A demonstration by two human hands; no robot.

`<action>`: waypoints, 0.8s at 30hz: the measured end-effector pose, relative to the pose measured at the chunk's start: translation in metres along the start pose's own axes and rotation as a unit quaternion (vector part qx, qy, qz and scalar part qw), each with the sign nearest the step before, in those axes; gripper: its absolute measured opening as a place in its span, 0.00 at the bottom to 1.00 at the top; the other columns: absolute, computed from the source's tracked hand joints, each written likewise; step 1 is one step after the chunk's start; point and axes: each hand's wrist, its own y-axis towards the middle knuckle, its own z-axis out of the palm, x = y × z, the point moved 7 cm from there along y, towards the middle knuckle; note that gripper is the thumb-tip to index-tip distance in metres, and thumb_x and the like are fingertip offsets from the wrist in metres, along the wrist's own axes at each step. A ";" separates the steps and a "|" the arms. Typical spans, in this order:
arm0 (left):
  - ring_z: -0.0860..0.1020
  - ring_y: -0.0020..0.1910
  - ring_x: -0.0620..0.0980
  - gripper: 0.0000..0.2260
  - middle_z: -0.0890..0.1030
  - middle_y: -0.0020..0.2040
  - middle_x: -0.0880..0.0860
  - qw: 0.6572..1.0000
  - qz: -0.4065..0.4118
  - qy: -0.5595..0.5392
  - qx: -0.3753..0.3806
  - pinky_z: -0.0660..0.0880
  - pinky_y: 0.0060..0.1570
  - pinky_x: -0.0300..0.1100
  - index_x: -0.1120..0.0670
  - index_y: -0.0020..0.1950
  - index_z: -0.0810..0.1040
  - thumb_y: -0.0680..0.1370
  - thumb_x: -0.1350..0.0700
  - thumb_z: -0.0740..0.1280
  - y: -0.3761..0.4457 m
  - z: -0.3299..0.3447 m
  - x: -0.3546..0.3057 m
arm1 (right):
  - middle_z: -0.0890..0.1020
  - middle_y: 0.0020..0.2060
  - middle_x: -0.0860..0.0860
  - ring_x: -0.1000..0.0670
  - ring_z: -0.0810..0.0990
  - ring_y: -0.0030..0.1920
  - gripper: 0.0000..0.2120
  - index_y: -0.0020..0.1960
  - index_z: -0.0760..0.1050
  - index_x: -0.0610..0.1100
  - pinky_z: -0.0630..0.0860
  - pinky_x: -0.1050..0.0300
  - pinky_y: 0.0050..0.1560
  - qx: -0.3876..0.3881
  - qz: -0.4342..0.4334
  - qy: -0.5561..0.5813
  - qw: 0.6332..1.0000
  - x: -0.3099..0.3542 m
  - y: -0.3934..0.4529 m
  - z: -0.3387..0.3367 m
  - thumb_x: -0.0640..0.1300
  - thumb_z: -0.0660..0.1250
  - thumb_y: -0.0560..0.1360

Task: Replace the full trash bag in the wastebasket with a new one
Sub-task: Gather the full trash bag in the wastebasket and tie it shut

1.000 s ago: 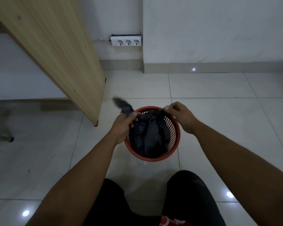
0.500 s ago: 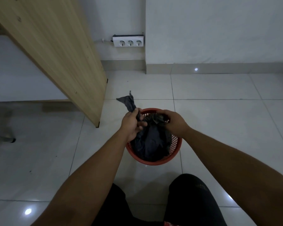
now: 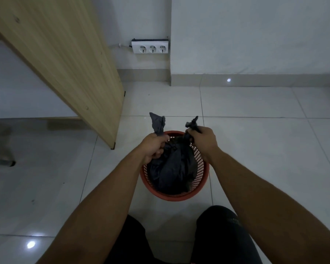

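tying off the full trash bag (image 3: pixel 171 168), still seated in the red wastebasket (image 3: pixel 202 184) on the floor tiles near the middle. left hand (image 3: pixel 153 147) clamped round the left tail of the bag, right hand (image 3: pixel 203 141) clamped round the right tail, tails apart. knot seemingly unfinished; lifting out and fitting a new bag still to do. no new bag in sight. no readable writing or brand anywhere.
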 end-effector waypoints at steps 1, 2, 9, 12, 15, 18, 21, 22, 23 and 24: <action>0.63 0.23 0.44 0.09 0.70 0.28 0.47 0.999 0.008 0.020 0.038 0.59 0.23 0.35 0.52 0.43 0.72 0.80 0.55 0.69 0.000 0.005 -0.002 | 0.82 0.33 0.48 0.51 0.79 0.35 0.07 0.48 0.84 0.41 0.77 0.54 0.41 0.026 -0.010 -0.001 1.000 0.006 -0.006 0.006 0.44 0.70 0.77; 0.64 0.23 0.43 0.08 0.72 0.29 0.47 0.996 0.017 0.039 0.074 0.60 0.22 0.35 0.53 0.47 0.74 0.78 0.56 0.73 -0.001 0.011 -0.006 | 0.83 0.34 0.47 0.51 0.80 0.35 0.07 0.49 0.83 0.40 0.77 0.54 0.41 0.047 -0.014 -0.003 0.999 0.010 -0.013 0.010 0.44 0.72 0.76; 0.82 0.39 0.45 0.08 0.84 0.42 0.51 0.961 0.130 0.220 0.109 0.75 0.37 0.36 0.51 0.51 0.82 0.74 0.59 0.75 -0.010 0.044 -0.036 | 0.86 0.39 0.45 0.49 0.84 0.39 0.14 0.42 0.80 0.38 0.80 0.52 0.44 0.047 -0.048 -0.037 0.997 0.016 -0.033 0.027 0.49 0.76 0.73; 0.76 0.36 0.51 0.02 0.81 0.42 0.55 0.943 0.080 0.321 0.047 0.71 0.39 0.42 0.53 0.47 0.81 0.76 0.56 0.70 0.000 0.042 -0.026 | 0.83 0.37 0.52 0.55 0.82 0.41 0.11 0.41 0.82 0.41 0.78 0.58 0.45 0.047 -0.098 -0.078 0.991 0.026 -0.039 0.028 0.48 0.75 0.74; 0.74 0.35 0.51 0.11 0.80 0.42 0.57 0.956 0.055 0.286 0.038 0.71 0.37 0.44 0.57 0.55 0.82 0.76 0.54 0.67 0.006 0.039 -0.016 | 0.78 0.42 0.56 0.59 0.78 0.45 0.07 0.42 0.83 0.48 0.76 0.59 0.51 0.066 -0.168 -0.130 0.975 0.037 -0.043 0.027 0.50 0.73 0.77; 0.71 0.28 0.47 0.12 0.77 0.34 0.51 0.977 0.055 0.202 0.034 0.68 0.29 0.38 0.52 0.50 0.80 0.74 0.46 0.65 0.004 0.037 -0.015 | 0.73 0.65 0.55 0.49 0.69 0.68 0.10 0.53 0.83 0.55 0.65 0.45 0.69 0.103 -0.220 -0.277 0.930 0.028 -0.034 0.028 0.55 0.65 0.80; 0.67 0.25 0.46 0.09 0.73 0.29 0.48 0.982 0.050 0.175 0.051 0.65 0.26 0.38 0.51 0.45 0.78 0.78 0.47 0.66 0.005 0.038 -0.011 | 0.58 0.80 0.54 0.48 0.57 0.78 0.24 0.71 0.72 0.56 0.61 0.41 0.74 0.161 -0.295 -0.304 0.891 0.031 -0.033 0.018 0.40 0.60 0.78; 0.65 0.24 0.46 0.10 0.71 0.28 0.48 0.984 0.041 0.160 0.063 0.63 0.25 0.39 0.52 0.45 0.76 0.81 0.47 0.65 0.005 0.039 -0.011 | 0.54 0.81 0.54 0.48 0.56 0.80 0.31 0.76 0.66 0.57 0.62 0.43 0.75 0.178 -0.311 -0.309 0.881 0.032 -0.032 0.016 0.37 0.58 0.75; 0.63 0.24 0.46 0.11 0.68 0.28 0.49 0.986 0.031 0.142 0.080 0.61 0.25 0.39 0.53 0.45 0.74 0.82 0.48 0.64 0.003 0.042 -0.010 | 0.53 0.82 0.54 0.49 0.56 0.80 0.35 0.78 0.62 0.56 0.62 0.46 0.75 0.198 -0.316 -0.319 0.871 0.032 -0.030 0.015 0.35 0.57 0.74; 0.61 0.25 0.46 0.12 0.66 0.29 0.50 0.987 0.018 0.125 0.095 0.59 0.25 0.39 0.53 0.45 0.72 0.84 0.48 0.62 0.001 0.044 -0.010 | 0.57 0.81 0.52 0.49 0.59 0.79 0.34 0.79 0.62 0.54 0.62 0.48 0.76 0.220 -0.314 -0.330 0.863 0.033 -0.028 0.016 0.34 0.57 0.75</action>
